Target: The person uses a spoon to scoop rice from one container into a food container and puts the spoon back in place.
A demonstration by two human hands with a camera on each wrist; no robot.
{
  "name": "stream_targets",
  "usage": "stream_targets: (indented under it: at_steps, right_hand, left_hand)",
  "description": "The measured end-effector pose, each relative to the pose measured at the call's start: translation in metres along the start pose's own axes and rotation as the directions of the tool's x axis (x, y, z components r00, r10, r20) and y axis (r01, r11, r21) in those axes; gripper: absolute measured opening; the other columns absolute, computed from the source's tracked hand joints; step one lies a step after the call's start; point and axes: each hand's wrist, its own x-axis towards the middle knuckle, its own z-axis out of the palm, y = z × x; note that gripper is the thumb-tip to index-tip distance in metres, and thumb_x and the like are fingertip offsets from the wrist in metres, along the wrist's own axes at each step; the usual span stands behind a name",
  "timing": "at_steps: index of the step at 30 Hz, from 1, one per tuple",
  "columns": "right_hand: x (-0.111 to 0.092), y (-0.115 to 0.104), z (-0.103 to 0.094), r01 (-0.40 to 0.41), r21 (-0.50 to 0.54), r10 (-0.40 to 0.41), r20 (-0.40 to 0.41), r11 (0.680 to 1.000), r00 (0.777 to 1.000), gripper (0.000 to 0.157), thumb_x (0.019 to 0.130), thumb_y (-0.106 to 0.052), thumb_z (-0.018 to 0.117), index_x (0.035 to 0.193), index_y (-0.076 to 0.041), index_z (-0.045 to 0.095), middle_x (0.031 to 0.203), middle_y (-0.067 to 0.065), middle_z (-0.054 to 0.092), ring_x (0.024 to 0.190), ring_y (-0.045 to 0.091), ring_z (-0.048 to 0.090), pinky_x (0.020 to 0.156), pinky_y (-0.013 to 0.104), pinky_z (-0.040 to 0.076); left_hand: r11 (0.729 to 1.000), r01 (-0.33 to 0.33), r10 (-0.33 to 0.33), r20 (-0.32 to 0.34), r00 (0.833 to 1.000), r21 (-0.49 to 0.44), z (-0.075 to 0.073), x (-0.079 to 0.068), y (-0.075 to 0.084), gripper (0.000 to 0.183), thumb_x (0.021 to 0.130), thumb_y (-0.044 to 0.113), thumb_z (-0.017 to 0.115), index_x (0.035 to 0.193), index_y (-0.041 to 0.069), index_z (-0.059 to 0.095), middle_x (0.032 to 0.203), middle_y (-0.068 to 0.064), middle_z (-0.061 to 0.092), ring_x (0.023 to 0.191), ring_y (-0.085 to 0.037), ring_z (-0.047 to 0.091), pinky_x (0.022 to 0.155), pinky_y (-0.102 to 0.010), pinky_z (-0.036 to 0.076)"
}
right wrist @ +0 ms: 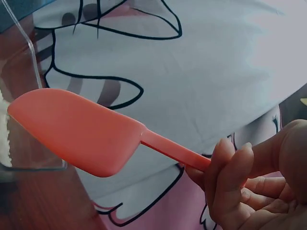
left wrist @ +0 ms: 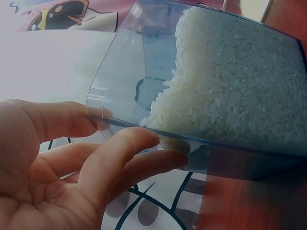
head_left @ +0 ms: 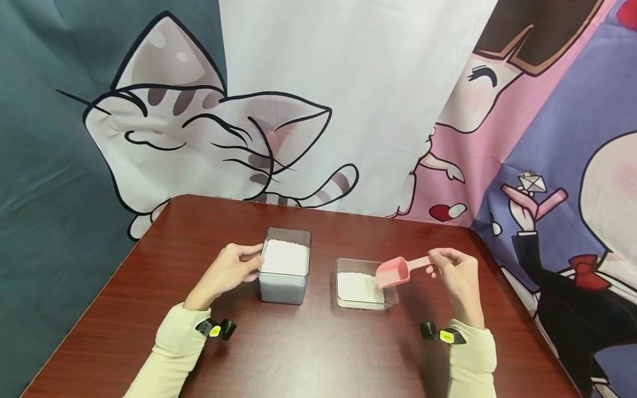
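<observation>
My left hand [head_left: 230,272] holds the left side of a tall translucent container [head_left: 282,289], with fingertips at its wall and rim. White rice [left wrist: 240,81] fills much of that container, sloping down from one side in the left wrist view. My right hand [head_left: 455,276] pinches the thin handle of a pink scoop [head_left: 393,272] between thumb and fingers. The scoop's bowl hangs tilted over the right end of a shallow clear box [head_left: 391,298], and no rice shows in it. Rice [head_left: 359,287] also lies in the shallow box. In the right wrist view, the scoop [right wrist: 81,129] shows its smooth outer side.
Both containers stand on a dark red-brown wooden table [head_left: 308,354], the tall one left of the shallow one. Behind the table hangs a cloth [head_left: 358,83] printed with cartoon figures. Each wrist wears a small black camera on a strap.
</observation>
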Motion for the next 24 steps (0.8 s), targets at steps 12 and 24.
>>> stream_targets:
  at_steps: [12, 24]
  right_hand:
    - [-0.039, -0.073, 0.026, 0.173, -0.218, -0.158, 0.084, 0.960, 0.984, 0.015, 0.086, -0.002, 0.061, 0.092, 0.011, 0.062, 0.061, 0.019, 0.061, 0.044, 0.011, 0.057, 0.044, 0.026, 0.052]
    - [-0.029, -0.054, 0.024, 0.039, -0.139, -0.044, -0.028, 0.990, 0.999, 0.023, 0.085, -0.012, 0.065, 0.096, 0.009, 0.063, 0.062, 0.008, 0.064, 0.047, 0.015, 0.060, 0.046, 0.023, 0.053]
  left_hand:
    - [1.000, 0.001, -0.001, -0.005, 1.000, 0.004, -0.002, -0.002, 0.001, 0.043, 0.089, 0.007, 0.056, 0.129, -0.008, 0.047, 0.115, -0.027, 0.058, 0.095, -0.027, 0.063, 0.071, -0.034, 0.056]
    - [1.000, 0.008, -0.007, -0.007, 1.000, 0.021, 0.001, -0.001, 0.001, 0.043, 0.089, 0.008, 0.057, 0.129, -0.006, 0.048, 0.114, -0.024, 0.059, 0.093, -0.023, 0.064, 0.071, -0.033, 0.056]
